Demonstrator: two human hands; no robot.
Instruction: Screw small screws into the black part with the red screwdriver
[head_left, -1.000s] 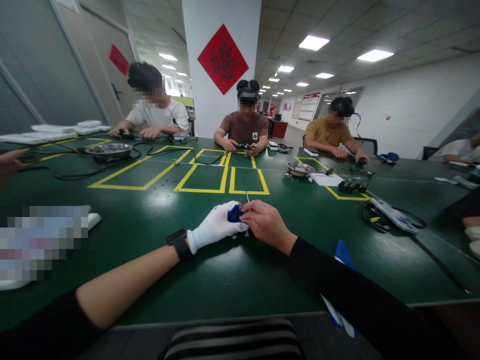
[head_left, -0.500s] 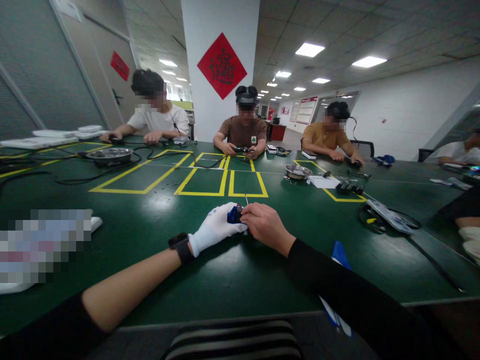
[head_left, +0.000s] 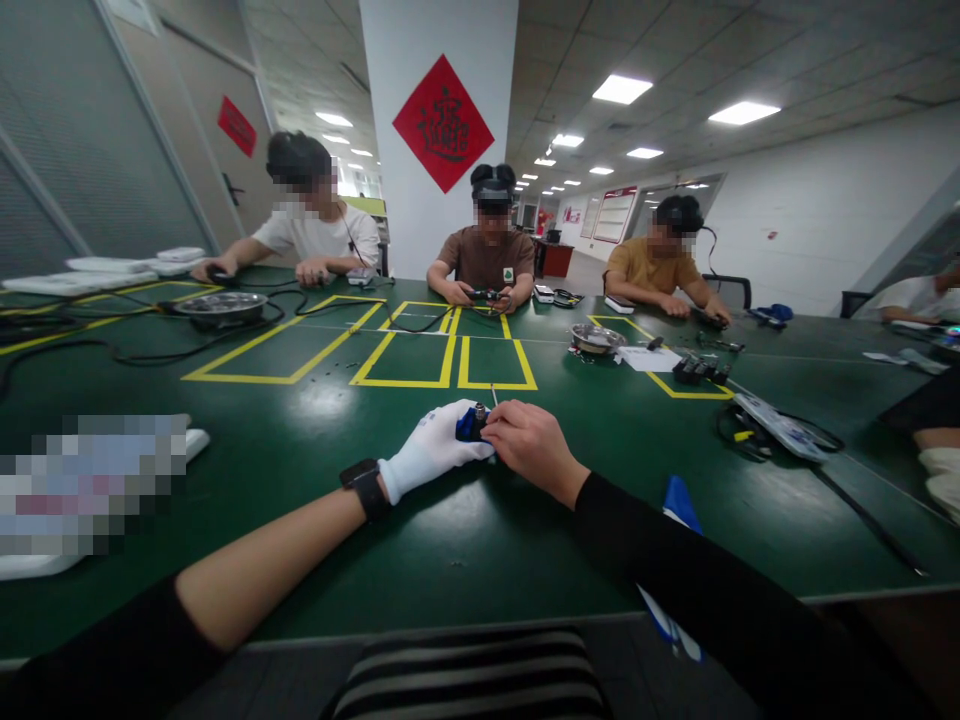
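My left hand (head_left: 431, 452) wears a white glove with blue on the palm side and a dark watch at the wrist. Its fingers are closed around a small black part with a silver cylindrical fitting (head_left: 481, 411) on top. Bare, my right hand (head_left: 531, 447) presses against that part from the right, fingers pinched together. A thin metal rod (head_left: 493, 396) sticks up beyond its fingertips; the rest of the rod is hidden in the hand, so its kind cannot be told. Both hands are held together over the green table (head_left: 375, 570).
A blue-and-white glove (head_left: 681, 505) lies beside my right forearm, partly covered. Metal bowls (head_left: 595, 339), black parts (head_left: 703, 371) and a white power strip (head_left: 780, 428) with cable are to the right. Yellow tape (head_left: 405, 383) marks the table. Several people sit around it.
Both hands stay together on the black part with almost no movement. The view has shifted slightly, and the silver fitting shows a little more clearly.
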